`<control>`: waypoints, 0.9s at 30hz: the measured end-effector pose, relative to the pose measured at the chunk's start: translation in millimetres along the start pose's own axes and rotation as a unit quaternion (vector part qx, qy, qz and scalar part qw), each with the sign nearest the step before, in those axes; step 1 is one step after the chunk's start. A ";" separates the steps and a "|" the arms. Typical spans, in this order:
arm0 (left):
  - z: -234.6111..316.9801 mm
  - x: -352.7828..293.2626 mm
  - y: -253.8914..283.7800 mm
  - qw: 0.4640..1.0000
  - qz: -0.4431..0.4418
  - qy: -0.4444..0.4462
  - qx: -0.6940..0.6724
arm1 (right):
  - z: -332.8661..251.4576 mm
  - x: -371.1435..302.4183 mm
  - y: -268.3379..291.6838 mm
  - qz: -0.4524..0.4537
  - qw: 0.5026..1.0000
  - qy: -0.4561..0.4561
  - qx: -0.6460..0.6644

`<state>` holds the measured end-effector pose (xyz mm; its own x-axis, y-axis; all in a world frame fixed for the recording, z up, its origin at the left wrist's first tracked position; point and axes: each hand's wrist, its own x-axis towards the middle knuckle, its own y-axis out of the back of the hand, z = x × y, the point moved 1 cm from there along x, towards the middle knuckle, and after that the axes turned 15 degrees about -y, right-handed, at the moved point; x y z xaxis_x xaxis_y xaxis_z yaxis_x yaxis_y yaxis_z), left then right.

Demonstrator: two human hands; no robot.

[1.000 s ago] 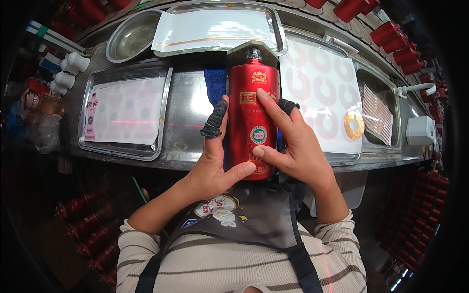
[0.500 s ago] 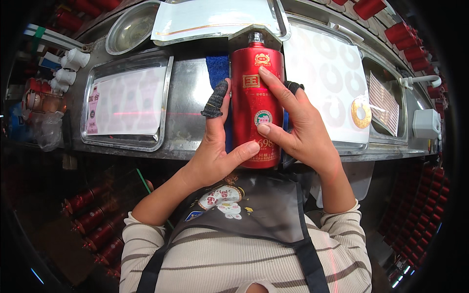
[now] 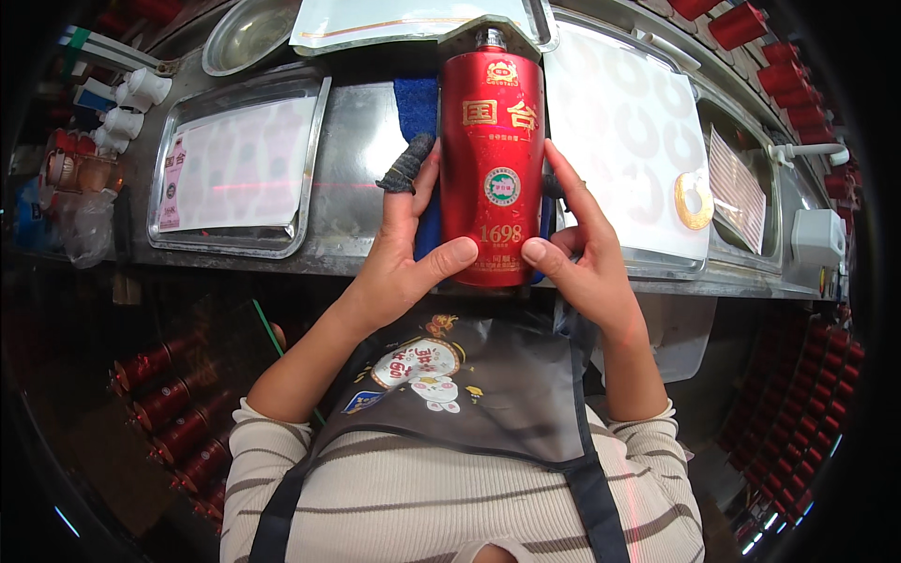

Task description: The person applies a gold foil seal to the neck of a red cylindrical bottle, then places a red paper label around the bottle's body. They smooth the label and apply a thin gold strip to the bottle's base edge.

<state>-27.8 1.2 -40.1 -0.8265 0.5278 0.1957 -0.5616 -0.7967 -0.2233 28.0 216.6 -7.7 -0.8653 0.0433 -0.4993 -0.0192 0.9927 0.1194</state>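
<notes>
A red bottle (image 3: 491, 169) with gold lettering and a round white-and-green label lies before me, its silver-topped neck pointing away. Both hands hold it near its base, one at each side. My left hand (image 3: 405, 235) has its thumb on the lower left of the bottle, and a dark finger cot covers one fingertip. On the other side, my right hand (image 3: 584, 253) rests its thumb near the lower right edge, with the forefinger stretched along the side. Beneath the bottle is a blue cloth (image 3: 417, 105); most of it is hidden.
Left stands a metal tray (image 3: 314, 159) with a sheet of pink-printed labels. At right lies a white sheet (image 3: 615, 211) with ring-shaped marks and a gold ring sticker (image 3: 694, 201). A metal bowl (image 3: 246, 38) sits far left. Several red bottles (image 3: 202, 427) stand low at left.
The bottle's printed face has turned leftward, so more lettering shows. My right forefinger and thumb have moved off its front to the right side. The view has shifted slightly.
</notes>
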 end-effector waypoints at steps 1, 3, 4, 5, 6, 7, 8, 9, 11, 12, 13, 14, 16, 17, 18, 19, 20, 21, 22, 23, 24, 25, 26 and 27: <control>-2.3 -0.4 0.8 1.000 -0.004 -0.004 0.002 | 0.8 0.1 -2.3 0.007 1.000 0.004 -0.010; -6.7 -1.3 4.4 1.000 -0.011 -0.012 0.007 | 3.0 0.7 -3.0 0.013 1.000 0.012 -0.022; -6.7 -1.1 4.9 1.000 -0.011 -0.010 0.003 | 4.1 1.5 -1.9 0.013 0.999 0.016 -0.025; -6.5 -1.0 5.3 1.000 -0.011 -0.008 -0.002 | 4.8 2.0 -1.6 0.013 0.999 0.020 -0.027; -6.1 -0.8 5.4 1.000 -0.011 -0.007 -0.006 | 4.7 2.2 -1.8 0.012 0.999 0.024 -0.028; -5.9 -0.9 5.6 1.000 -0.011 -0.009 -0.005 | 4.5 2.2 -2.0 0.011 0.999 0.027 -0.029; -5.9 -1.1 6.0 1.000 -0.012 -0.012 -0.005 | 4.3 2.4 -2.1 0.011 0.999 0.031 -0.031; -5.9 -1.3 6.2 1.000 -0.012 -0.012 -0.005 | 4.5 2.8 -1.4 0.007 0.999 0.030 -0.031; -6.2 -1.4 6.8 1.000 -0.017 -0.014 -0.007 | 5.3 3.9 1.0 0.000 0.999 0.029 -0.033; -6.6 -1.8 7.1 1.000 -0.019 -0.015 -0.007 | 5.3 4.3 1.4 0.002 0.999 0.029 -0.037; -6.5 -2.1 7.1 1.000 -0.019 -0.017 -0.011 | 4.9 4.6 1.7 0.002 0.999 0.028 -0.041; -6.3 -2.4 7.0 1.000 -0.018 -0.019 -0.014 | 4.7 4.5 1.8 0.003 0.999 0.028 -0.046; -5.0 1.1 7.4 1.000 -0.018 -0.021 -0.009 | 3.7 3.8 0.2 0.010 0.999 0.038 -0.028; -3.5 1.2 7.0 1.000 -0.017 -0.017 0.000 | 1.9 1.9 -0.8 0.017 0.998 0.045 -0.038; -2.5 0.7 6.7 1.000 -0.014 -0.012 0.009 | 0.1 0.7 -1.8 0.022 0.997 0.052 -0.049; -2.7 1.3 5.1 1.000 -0.005 -0.012 0.008 | -3.8 -1.6 -2.3 0.031 0.995 0.060 -0.078; -3.9 2.1 2.3 1.000 0.004 -0.011 0.006 | -8.8 -3.9 -2.4 0.039 0.991 0.068 -0.107; -5.1 3.0 0.7 1.000 0.010 -0.011 0.004 | -17.0 -7.1 -1.2 0.040 0.984 0.060 -0.163; -5.6 2.3 0.4 1.000 0.001 -0.013 0.016 | -17.6 -7.5 -2.2 0.035 0.984 0.071 -0.163; -6.1 0.8 -0.1 0.999 -0.009 -0.014 0.029 | -16.9 -7.5 -3.8 0.030 0.983 0.081 -0.163; -6.1 -0.9 -0.9 0.999 -0.018 -0.016 0.042 | -15.9 -7.3 -5.5 0.025 0.982 0.091 -0.163; -4.3 -1.5 -1.3 0.998 -0.019 -0.016 0.050 | -16.6 -7.0 -5.4 0.021 0.981 0.095 -0.167; -3.9 -0.7 -0.6 0.998 -0.018 -0.017 0.049 | -18.0 -6.0 -5.4 0.019 0.980 0.100 -0.171; -3.6 -0.9 0.3 0.999 -0.017 -0.017 0.048 | -19.0 -5.6 -4.8 0.018 0.979 0.099 -0.177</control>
<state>-27.4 1.6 -43.8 -0.8048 0.5451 0.2348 -0.5809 -0.8045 -0.1235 23.4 209.4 10.8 -0.9483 0.0194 -0.3167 -0.1294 0.8877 0.4419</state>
